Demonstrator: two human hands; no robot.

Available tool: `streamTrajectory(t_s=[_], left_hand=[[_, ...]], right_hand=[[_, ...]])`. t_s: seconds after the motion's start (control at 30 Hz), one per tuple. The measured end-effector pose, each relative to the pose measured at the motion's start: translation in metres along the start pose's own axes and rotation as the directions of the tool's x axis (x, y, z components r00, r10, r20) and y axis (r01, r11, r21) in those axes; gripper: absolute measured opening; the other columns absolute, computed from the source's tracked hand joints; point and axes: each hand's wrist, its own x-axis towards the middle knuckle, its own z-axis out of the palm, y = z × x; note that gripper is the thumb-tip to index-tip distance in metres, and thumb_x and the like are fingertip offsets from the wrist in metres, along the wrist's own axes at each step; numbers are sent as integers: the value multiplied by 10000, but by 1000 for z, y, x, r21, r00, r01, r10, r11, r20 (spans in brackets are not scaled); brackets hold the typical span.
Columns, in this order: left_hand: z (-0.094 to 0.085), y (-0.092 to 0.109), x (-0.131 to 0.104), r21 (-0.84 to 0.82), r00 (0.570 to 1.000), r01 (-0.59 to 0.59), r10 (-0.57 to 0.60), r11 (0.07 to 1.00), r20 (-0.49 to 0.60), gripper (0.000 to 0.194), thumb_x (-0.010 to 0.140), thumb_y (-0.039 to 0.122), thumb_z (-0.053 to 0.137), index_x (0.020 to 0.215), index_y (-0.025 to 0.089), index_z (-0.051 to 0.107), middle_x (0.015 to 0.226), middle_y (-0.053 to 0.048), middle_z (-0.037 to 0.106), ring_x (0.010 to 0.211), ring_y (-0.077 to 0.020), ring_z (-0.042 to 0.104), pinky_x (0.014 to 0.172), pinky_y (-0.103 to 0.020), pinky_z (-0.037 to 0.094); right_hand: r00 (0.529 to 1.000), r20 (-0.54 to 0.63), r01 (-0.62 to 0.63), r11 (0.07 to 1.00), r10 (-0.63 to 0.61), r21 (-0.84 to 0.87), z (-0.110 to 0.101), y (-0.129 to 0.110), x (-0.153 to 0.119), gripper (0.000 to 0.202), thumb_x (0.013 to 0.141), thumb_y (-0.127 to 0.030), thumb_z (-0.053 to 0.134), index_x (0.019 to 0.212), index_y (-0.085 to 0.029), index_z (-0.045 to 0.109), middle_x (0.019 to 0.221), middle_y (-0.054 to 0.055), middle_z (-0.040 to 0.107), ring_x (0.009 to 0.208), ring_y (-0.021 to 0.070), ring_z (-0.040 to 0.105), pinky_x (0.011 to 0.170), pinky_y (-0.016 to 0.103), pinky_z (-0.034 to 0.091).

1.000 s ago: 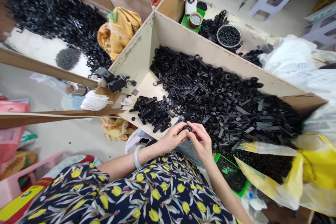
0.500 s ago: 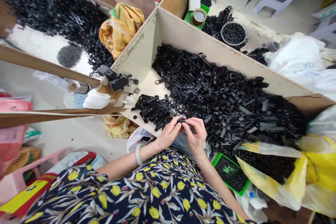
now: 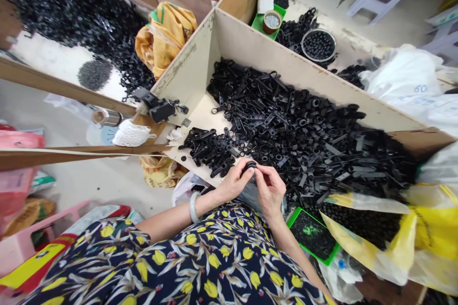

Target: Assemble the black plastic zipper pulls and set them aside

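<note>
A small black ring-shaped plastic part (image 3: 250, 165) is pinched between the fingertips of both hands. My left hand (image 3: 233, 180) closes on it from the left, thumb and forefinger around its edge. From the right, my right hand (image 3: 269, 189) grips its other side with thumb and fingers. Just beyond my hands spreads a large heap of black plastic parts (image 3: 286, 119), many with ring ends and flat strips. Left of it lies a smaller pile of black tube-like parts (image 3: 209, 148). A clear plastic bag (image 3: 246, 196) shows partly beneath my hands.
Tall pale boards (image 3: 315, 76) wall the work surface. A green tray (image 3: 315, 236) of small black pieces is at my right, beside a yellow-white bag (image 3: 379, 243). A black clamp (image 3: 161, 109) sits on the left board edge. Behind the wall is a metal bowl (image 3: 318, 45) of black balls.
Both hands have shifted slightly right with the black ring part still between them. The ring part is turned a little, and my right fingers have changed their position on it.
</note>
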Motion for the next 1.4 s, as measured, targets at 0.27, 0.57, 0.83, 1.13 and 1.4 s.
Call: streamTrajectory(t_s=[0.27,0.57,0.83,1.13,1.4], left_hand=[[13,-9,-3,-180,998,63,-57,982,36,379,1038,551,504,1165,203,583,884,-8,578,678,-126,499,658,-263,455],[8,-6,-12,108,999,-14,9,994,43,383,1070,511,436,1138,192,636,919,-28,643,793,-157,564,757,-288,460],[-39,-48,-22,-157,954,228,-253,961,-161,455,1016,619,485,1101,195,626,698,44,470,580,-119,413,566,-223,364],[-114,-97,-13,510,822,287,65,811,-566,257,1032,375,507,1083,212,698,1007,-90,655,980,-240,605,957,-342,439],[-96,-141,23,692,849,299,149,657,-507,356,1009,384,583,1271,193,729,1327,-180,537,1159,-310,517,1080,-466,363]], right_hand=[[999,-19,-27,999,28,29,-4,5,-10,106,958,-318,719,977,-224,763,944,42,742,842,183,691,776,329,571],[988,-2,-154,985,155,75,-4,17,-23,190,936,-392,739,1019,-222,714,902,17,684,791,159,642,728,288,550],[829,537,-133,988,153,-77,-1,51,2,370,997,-460,598,1251,-207,689,848,11,729,696,153,671,663,269,546],[840,389,-20,737,379,-676,90,119,113,350,1027,-476,547,1035,-200,762,958,125,790,976,256,739,880,325,507],[808,353,6,592,472,-806,127,127,135,409,996,-526,608,1030,-143,744,1088,219,769,1060,297,730,907,352,497]])
